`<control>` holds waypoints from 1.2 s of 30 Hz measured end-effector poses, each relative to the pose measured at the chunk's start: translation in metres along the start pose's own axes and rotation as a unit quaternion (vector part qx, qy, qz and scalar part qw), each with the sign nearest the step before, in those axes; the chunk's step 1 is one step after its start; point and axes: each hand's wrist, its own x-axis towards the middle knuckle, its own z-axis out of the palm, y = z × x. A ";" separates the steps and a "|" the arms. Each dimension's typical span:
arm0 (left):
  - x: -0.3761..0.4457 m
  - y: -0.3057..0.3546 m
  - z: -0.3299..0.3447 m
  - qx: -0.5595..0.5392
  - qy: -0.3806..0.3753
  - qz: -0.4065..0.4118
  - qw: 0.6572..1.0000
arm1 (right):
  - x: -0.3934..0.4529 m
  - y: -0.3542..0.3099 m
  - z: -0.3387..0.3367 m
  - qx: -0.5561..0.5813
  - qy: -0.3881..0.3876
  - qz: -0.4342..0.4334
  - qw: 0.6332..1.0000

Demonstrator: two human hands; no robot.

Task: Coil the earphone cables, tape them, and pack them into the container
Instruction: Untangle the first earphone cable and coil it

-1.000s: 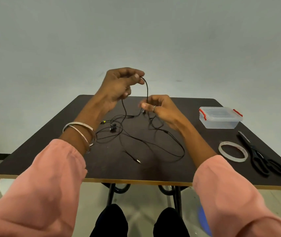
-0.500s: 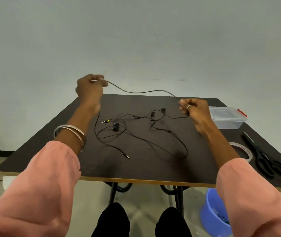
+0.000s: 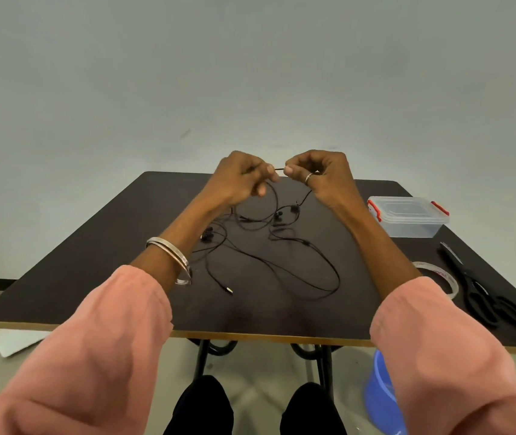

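Note:
Black earphone cables (image 3: 300,259) lie tangled in loose loops on the dark table (image 3: 77,277). Both hands are raised over the far middle of the table. My left hand (image 3: 237,180) and my right hand (image 3: 319,174) each pinch the same cable, a short taut stretch showing between their fingertips. From both hands the cable hangs down to the tangle, with earbuds (image 3: 294,209) just below. One jack plug (image 3: 229,289) lies toward the near edge. The clear container (image 3: 407,216) with red clips stands shut at the right. A clear tape roll (image 3: 438,276) lies nearer, right of my right forearm.
Black scissors (image 3: 482,293) lie along the table's right edge beside the tape. A blue bucket (image 3: 382,394) stands on the floor under the table's right side. White paper (image 3: 15,340) lies on the floor at the left. My knees show below the near edge.
Half a second ago my hands were spread wide with a long cable span between them. They have come together at the middle, leaving only a short span between the fingertips.

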 end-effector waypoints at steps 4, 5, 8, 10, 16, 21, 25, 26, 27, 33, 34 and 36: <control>0.000 -0.008 -0.012 -0.103 0.094 -0.018 0.990 | 0.001 0.018 -0.011 0.009 -0.028 0.033 0.999; 0.002 -0.007 -0.016 -0.145 0.135 -0.032 0.980 | 0.001 0.026 -0.012 -0.012 -0.043 0.042 0.998; 0.003 -0.006 -0.033 -0.223 0.218 -0.061 0.948 | -0.002 0.053 -0.015 -0.120 -0.070 0.080 0.987; 0.003 -0.009 -0.042 -0.233 0.235 -0.066 0.941 | -0.004 0.072 -0.015 -0.181 -0.073 0.095 0.976; 0.005 -0.020 -0.040 -0.236 0.249 -0.087 0.935 | 0.009 0.092 -0.001 -0.300 -0.021 0.107 0.948; 0.011 -0.030 -0.044 -0.261 0.266 -0.109 0.922 | 0.039 0.062 -0.011 -0.044 0.195 0.120 0.972; 0.012 -0.037 -0.043 -0.280 0.279 -0.118 0.911 | 0.051 0.054 -0.026 -0.096 0.225 0.060 0.968; 0.012 -0.037 -0.043 -0.289 0.289 -0.121 0.905 | 0.049 0.055 -0.029 -0.142 0.199 0.036 0.969; 0.013 -0.037 -0.044 -0.297 0.302 -0.123 0.897 | 0.045 0.056 -0.031 -0.183 0.163 0.018 0.969; 0.016 -0.034 -0.056 -0.358 0.357 -0.148 0.850 | 0.028 0.075 -0.044 -0.377 0.060 -0.039 0.923; 0.015 -0.034 -0.056 -0.346 0.355 -0.146 0.856 | 0.025 0.073 -0.045 -0.352 0.100 -0.029 0.930; 0.013 -0.032 -0.055 -0.335 0.351 -0.140 0.863 | 0.024 0.068 -0.044 -0.255 0.167 0.038 0.952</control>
